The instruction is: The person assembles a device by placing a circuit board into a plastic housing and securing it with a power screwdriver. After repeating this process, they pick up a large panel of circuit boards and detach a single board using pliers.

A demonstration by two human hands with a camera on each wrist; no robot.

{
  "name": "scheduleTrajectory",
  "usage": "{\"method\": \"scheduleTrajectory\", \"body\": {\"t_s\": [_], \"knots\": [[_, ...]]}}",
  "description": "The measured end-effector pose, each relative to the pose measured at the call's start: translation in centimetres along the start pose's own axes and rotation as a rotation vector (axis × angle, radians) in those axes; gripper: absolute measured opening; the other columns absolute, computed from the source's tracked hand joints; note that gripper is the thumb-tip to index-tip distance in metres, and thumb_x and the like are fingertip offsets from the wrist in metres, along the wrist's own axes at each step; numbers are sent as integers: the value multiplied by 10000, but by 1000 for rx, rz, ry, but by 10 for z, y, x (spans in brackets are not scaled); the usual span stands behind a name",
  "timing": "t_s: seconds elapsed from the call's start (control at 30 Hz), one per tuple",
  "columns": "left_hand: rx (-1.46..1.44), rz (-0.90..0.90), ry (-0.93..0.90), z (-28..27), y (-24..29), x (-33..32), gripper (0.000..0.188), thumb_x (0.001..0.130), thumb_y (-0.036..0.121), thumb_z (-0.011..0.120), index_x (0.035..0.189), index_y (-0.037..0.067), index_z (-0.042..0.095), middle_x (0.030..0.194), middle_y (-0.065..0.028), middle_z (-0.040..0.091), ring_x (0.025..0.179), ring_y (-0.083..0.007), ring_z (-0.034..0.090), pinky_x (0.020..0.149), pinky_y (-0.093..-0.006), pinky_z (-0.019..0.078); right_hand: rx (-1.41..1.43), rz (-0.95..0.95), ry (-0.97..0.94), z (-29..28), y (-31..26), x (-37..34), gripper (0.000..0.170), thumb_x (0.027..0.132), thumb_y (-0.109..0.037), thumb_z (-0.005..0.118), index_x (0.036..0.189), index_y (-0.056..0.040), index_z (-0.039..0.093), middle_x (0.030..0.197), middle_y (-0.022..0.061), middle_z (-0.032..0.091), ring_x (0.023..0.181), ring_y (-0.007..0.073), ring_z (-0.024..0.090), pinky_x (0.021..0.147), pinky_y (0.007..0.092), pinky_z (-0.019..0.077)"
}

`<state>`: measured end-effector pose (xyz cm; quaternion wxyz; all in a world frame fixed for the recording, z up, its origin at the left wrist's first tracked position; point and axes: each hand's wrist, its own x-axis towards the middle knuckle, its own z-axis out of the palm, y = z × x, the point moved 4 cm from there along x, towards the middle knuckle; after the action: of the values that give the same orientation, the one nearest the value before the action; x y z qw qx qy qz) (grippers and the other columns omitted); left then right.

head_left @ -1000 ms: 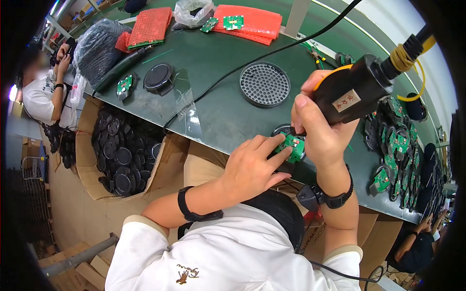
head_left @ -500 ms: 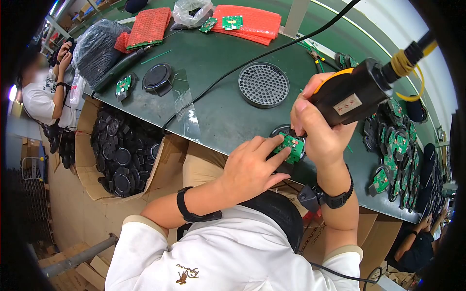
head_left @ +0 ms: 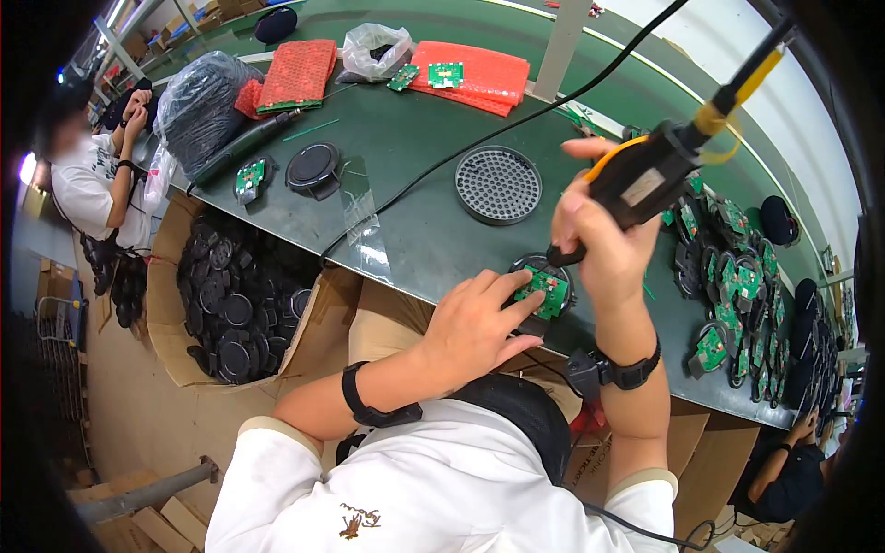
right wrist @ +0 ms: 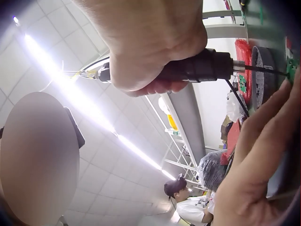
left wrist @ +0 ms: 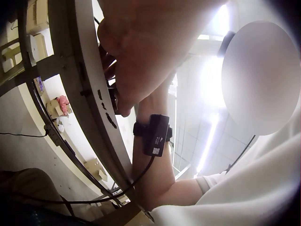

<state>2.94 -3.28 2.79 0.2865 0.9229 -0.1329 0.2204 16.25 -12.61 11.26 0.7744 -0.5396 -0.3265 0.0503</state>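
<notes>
In the head view my right hand (head_left: 604,244) grips a black electric screwdriver (head_left: 650,175) with a yellow band, its cable rising to the upper right. One finger sticks out past the tool's body. From the right wrist the screwdriver's bit (right wrist: 263,70) is seen reaching down to the green circuit board (right wrist: 291,70). That circuit board (head_left: 546,293) sits on a round black housing (head_left: 535,263) at the table's near edge. My left hand (head_left: 475,327) holds the pair there, two fingers across the board and the thumb at the near side. The left wrist view mostly hides the board.
A round perforated black part (head_left: 499,185) lies ahead on the green table (head_left: 415,240). At right are piled boards on housings (head_left: 737,276). A carton of black housings (head_left: 166,323) stands at left. Red bubble wrap (head_left: 498,78) lies at the back. A cable (head_left: 433,147) crosses the table.
The screwdriver and right hand have shifted slightly, and one right finger now extends away from the tool. The whole head view has moved a little. The left hand keeps its place on the board.
</notes>
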Motion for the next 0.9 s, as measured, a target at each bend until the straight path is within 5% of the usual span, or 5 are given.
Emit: {"method": "scheduleTrajectory", "body": {"t_s": [0.2, 0.4, 0.53, 0.67, 0.9], "knots": [[-11, 9, 5, 2, -4, -2, 592, 736, 304, 882, 1254, 78, 706, 1321, -113, 644, 1047, -306, 628, 873, -420, 548, -126, -177, 132, -39, -48, 36, 477, 932, -60, 656, 1345, 110, 488, 816, 58, 551, 655, 118, 524, 627, 301, 453], [-70, 40, 18, 0, -10, -2, 603, 701, 267, 903, 1231, 55, 708, 1294, -118, 666, 1033, -311, 642, 863, -414, 561, -379, -218, 167, -84, -51, 39, 477, 1010, -94, 677, 1406, 115, 513, 999, 102, 664, 893, 168, 645, 813, 324, 525], [-91, 83, 69, -1, -15, -3, 544, 711, 261, 901, 1172, 32, 726, 1243, -126, 691, 1034, -324, 665, 854, -412, 576, -1204, 65, 47, -117, -21, -40, 410, 900, -58, 766, 1284, 14, 642, 1101, 119, 710, 869, 170, 703, 780, 319, 575], [-176, 88, 136, -2, -18, -5, 514, 691, 226, 918, 1117, 7, 734, 1190, -136, 709, 1053, -342, 690, 868, -410, 590, -799, 307, -102, -77, 5, -111, 497, 808, 73, 791, 1285, 26, 658, 1275, 138, 659, 1001, 200, 720, 880, 320, 612], [-191, 233, 283, -3, 1, -13, 484, 628, 218, 952, 1011, 7, 743, 1184, -173, 700, 1051, -367, 709, 836, -439, 606, -25, 365, 261, -66, 22, -129, 409, 910, 98, 731, 1306, 88, 631, 1271, 168, 685, 1123, 211, 693, 973, 328, 571]]}}
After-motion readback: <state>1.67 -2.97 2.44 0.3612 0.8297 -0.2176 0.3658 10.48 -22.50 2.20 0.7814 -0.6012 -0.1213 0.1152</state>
